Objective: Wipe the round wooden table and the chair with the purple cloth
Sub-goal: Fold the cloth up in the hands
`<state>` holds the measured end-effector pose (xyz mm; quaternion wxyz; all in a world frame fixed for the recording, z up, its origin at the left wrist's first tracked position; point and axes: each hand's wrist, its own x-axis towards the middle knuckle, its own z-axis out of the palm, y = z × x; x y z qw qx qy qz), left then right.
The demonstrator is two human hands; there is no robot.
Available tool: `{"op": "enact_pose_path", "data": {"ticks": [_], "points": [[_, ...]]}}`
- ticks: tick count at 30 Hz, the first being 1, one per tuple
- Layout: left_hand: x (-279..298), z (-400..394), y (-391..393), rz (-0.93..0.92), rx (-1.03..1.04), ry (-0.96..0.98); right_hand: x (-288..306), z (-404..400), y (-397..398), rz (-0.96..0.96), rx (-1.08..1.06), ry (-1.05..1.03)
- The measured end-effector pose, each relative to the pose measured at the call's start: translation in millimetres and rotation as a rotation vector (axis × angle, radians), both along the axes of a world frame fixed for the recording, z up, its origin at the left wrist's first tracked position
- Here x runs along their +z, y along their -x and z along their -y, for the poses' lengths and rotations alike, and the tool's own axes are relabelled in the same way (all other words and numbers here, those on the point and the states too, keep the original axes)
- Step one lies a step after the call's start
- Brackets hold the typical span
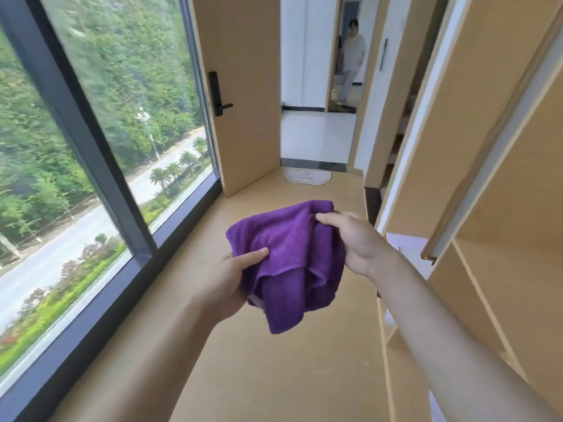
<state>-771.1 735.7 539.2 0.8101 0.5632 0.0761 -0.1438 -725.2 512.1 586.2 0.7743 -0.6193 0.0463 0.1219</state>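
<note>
Fingers of both hands are closed on the one purple cloth (292,263), which hangs bunched in the air between them, above the tan floor (274,376). On the left hand (231,284) only the thumb shows, laid flat on the front of the fabric — the other fingers are hidden behind the folds, gripping from below. The right hand (359,242) pinches the upper right edge; its thumb lies on top, and the rest of its fingers are tucked out of sight under the cloth. Two bare forearms run out of the picture at the bottom edge.

No round table or chair can be seen from the head view.

One big window (91,147) fills the left side, its glass cut off at the top and left, with a blurred road and trees beyond. One wooden door (243,102) stands open ahead, carrying one black handle (217,94). Just past it lies one small pale mat (307,177) on the floor; the mark on it is too small to read. Farther off — through a second doorway — stands one other person (350,62), partly hidden by the frame. Wooden cabinets (487,208) line the right side, cut off by the picture's edge, so their number is hard to tell.
</note>
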Motion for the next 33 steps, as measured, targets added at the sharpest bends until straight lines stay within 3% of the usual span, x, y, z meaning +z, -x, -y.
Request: {"op": "enact_pose_path", "data": {"ticks": [7, 14, 23, 33], "points": [[4.7, -6.2, -186.3, -0.044, -0.160, -0.081, -6.2, -8.0, -116.4, -0.014, -0.063, 0.111], [-25.2, 53.7, -343.6, -0.078, -0.389, -0.133, -64.8, 46.9, -216.5, -0.102, -0.393, 0.042], [-76.8, 226.8, -545.2, -0.061, -0.731, -0.308, -137.4, 182.4, -359.1, -0.210, -0.789, 0.024], [-160.6, 443.3, -688.4, -0.138, -1.141, -0.437, -228.6, 325.0, -460.3, -0.349, -1.029, 0.254]]}}
